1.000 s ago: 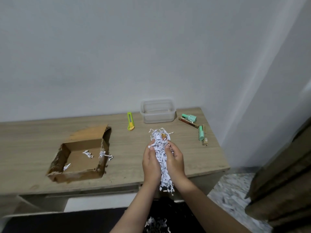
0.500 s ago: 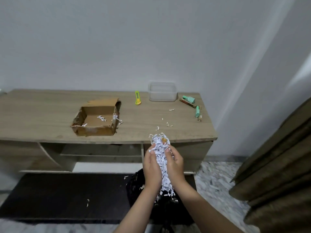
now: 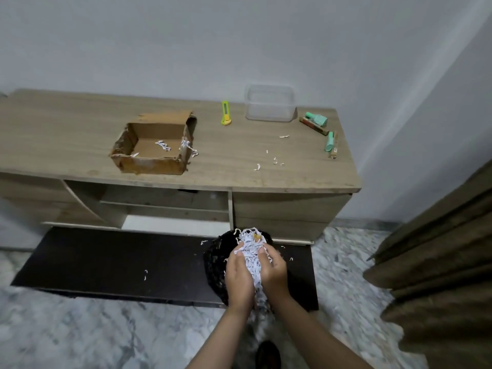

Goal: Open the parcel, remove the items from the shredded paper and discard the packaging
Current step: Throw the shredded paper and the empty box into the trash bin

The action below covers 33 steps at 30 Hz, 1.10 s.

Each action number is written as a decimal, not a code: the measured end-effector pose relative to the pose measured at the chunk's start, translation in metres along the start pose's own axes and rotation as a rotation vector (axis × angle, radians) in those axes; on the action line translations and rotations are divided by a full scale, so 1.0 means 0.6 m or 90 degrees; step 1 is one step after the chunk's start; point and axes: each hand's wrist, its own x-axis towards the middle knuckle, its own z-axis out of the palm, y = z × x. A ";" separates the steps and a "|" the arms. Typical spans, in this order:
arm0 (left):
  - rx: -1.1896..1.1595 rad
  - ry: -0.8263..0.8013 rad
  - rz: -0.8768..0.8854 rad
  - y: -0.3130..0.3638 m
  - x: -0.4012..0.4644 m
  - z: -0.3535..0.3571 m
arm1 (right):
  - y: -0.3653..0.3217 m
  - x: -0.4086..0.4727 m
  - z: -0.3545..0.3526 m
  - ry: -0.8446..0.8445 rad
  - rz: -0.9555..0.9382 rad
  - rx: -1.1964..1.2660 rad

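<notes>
Two hands: left hand (image 3: 237,278) and right hand (image 3: 274,272) clamped around the wad
Desk (image 3: 66,134): torn parcel box (image 3: 153,147) nearly emptied
Bin (image 3: 215,262): dark, directly underneath
Shredded paper (image 3: 250,251): featherlight, squishy, sheds everywhere, so squeeze from both sides

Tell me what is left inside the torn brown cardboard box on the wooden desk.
Inside the torn brown cardboard box, only a few white shredded-paper strips lie on its bare floor. The near wall hides the floor strip just behind it.
</notes>
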 end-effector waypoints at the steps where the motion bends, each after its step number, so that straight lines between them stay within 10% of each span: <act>1: 0.001 0.000 -0.008 -0.015 0.005 0.001 | 0.008 0.004 0.000 -0.003 -0.002 -0.015; 17: 0.226 0.023 -0.100 -0.300 0.260 0.017 | 0.259 0.240 0.030 -0.002 0.137 -0.047; 33: 0.069 0.033 -0.160 -0.086 0.191 0.011 | 0.066 0.154 0.017 -0.055 0.158 -0.068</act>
